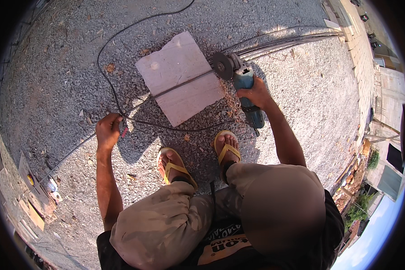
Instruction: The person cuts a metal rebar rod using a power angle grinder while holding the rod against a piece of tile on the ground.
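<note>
A: Nearest, then: two feet in yellow sandals (226, 150), planted on the gravel ground (301, 67) just short of the pale stone slab (180, 76).

B: Left hand (108, 130)?

A: Off the slab's near-left side, well clear of it. Grip pinched round a thin steel rod (184, 84); something small and red shows at the fingers, too small to name.

B: The rod's line?

A: From that hand it runs up across the slab's top face.

B: Right hand (255, 95)?

A: Just off the slab's right edge, grip wrapped tight round a teal angle grinder (243, 85). Its disc sits at the slab's far-right corner, where the rod leaves the stone.

B: Beyond?

A: A black cable (107, 76) loops left of and past the slab. More long rods (292, 41) lie beyond the far-right corner.
</note>
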The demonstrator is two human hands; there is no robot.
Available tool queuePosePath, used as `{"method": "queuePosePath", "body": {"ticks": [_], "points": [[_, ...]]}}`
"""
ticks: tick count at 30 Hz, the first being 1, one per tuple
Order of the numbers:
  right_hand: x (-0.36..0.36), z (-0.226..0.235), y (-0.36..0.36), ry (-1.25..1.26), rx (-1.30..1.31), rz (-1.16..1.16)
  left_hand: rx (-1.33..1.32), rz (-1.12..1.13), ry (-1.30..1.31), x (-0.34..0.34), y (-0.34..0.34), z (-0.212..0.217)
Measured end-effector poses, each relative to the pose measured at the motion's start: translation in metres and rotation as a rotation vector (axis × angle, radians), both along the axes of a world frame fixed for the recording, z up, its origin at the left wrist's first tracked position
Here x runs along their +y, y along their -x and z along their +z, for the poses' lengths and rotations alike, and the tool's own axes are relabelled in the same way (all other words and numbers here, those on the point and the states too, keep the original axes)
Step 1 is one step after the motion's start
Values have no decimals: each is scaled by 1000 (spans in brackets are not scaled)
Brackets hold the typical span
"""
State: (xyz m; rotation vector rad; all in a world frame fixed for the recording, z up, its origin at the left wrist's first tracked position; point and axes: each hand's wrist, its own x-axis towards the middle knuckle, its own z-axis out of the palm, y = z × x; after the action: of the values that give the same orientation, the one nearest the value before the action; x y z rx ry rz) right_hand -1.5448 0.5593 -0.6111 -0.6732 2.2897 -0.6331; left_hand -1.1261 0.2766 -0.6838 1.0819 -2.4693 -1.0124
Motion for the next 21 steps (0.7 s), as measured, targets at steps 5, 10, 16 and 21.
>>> {"method": "queuePosePath", "body": {"ticks": [5, 10, 16, 21], "points": [[2, -5, 2, -16, 24, 22, 42, 2, 10, -1, -3, -4], [9, -15, 5, 16, 9, -8, -18, 40, -73, 1, 2, 2], [9, -13, 6, -46, 19, 15, -18, 30, -60, -1, 0, -1], [7, -6, 3, -40, 23, 34, -10, 1, -41, -3, -2, -1]]}}
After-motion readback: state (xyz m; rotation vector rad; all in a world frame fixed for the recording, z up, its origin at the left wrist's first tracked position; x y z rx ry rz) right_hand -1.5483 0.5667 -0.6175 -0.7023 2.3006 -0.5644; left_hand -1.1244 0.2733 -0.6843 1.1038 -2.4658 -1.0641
